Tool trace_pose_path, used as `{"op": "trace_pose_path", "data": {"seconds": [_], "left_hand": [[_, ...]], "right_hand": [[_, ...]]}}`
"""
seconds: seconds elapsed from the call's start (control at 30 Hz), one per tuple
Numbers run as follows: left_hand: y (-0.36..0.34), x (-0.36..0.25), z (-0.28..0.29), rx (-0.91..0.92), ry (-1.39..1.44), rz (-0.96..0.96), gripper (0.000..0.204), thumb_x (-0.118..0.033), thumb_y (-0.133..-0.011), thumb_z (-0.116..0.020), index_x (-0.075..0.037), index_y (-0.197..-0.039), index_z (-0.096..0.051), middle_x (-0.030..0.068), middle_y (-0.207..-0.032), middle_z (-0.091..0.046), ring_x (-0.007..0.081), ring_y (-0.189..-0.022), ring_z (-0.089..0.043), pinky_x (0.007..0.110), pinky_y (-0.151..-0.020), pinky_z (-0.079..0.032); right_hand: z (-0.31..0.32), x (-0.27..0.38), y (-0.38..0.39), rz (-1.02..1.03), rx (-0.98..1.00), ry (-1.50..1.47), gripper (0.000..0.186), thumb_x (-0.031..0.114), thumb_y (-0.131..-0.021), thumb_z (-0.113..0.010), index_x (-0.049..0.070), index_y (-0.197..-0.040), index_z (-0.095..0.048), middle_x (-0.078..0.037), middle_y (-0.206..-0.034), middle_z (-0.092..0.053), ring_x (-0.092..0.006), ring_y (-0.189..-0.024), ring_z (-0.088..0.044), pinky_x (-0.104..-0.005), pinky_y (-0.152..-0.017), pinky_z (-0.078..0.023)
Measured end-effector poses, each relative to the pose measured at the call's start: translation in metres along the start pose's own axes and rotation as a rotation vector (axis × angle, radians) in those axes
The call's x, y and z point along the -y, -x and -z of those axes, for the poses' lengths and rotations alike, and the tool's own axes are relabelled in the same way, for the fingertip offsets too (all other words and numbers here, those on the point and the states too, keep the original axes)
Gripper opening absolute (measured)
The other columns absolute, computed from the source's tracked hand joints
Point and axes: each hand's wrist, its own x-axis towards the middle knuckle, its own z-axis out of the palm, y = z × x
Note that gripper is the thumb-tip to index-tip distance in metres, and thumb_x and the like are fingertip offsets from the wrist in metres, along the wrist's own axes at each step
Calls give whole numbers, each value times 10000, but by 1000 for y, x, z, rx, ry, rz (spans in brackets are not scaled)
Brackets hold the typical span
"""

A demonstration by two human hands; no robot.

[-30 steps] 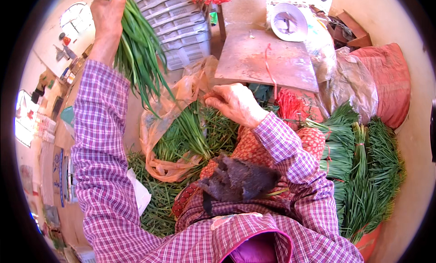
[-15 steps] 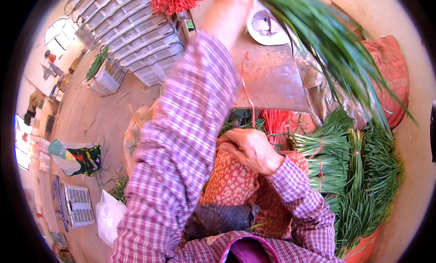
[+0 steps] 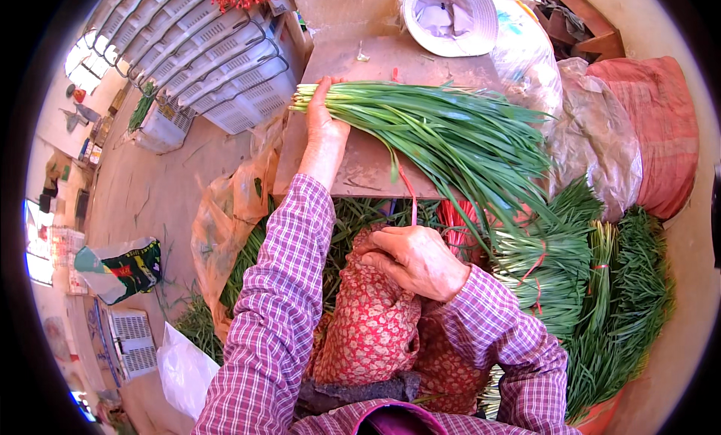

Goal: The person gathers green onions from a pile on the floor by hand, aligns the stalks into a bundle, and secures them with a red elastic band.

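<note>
A loose bunch of garlic chives lies across the wooden tabletop, pale stem ends to the left and green leaf tips drooping over the near edge at right. My left hand is closed round the stem ends. A thin red tie strip runs under the bunch and hangs over the table's near edge toward my right hand. The right fingers are curled together at the strip's lower end; the exact grip is hidden. Below that hand is red flowered cloth over my lap.
Tied chive bundles are stacked at right. Beyond the table sit a white hat, plastic sacks and a red woven sack. More red strips hang under the table edge. At left are stacked grey crates and an orange plastic bag.
My left hand has come down and nearer, bringing the chives from the air onto the tabletop across the red strip. My right hand has barely moved.
</note>
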Motion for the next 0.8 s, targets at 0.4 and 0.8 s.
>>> {"op": "trace_pose_path", "data": {"seconds": [0.4, 0.8], "left_hand": [[-2, -11, 15, -42, -25, 86, 211, -60, -795, -749, -124, -923, -593, 59, -888, -665, 230, -866, -649, 397, -846, -536], [17, -59, 26, 35, -127, 111, 516, -180, -738, -827, -19, -1159, -576, 121, -1177, -612, 244, -1154, -547, 420, -1049, -384]], "right_hand": [[34, -68, -69, -85, -107, 56, 309, 191, -866, -655, 27, -1127, -633, -170, -1003, -700, -283, -926, -688, -385, -831, -540], [57, -96, -86, -100, -123, 39, 251, 160, -872, -630, 26, -1081, -666, -144, -934, -709, -304, -865, -684, -381, -790, -525]]}}
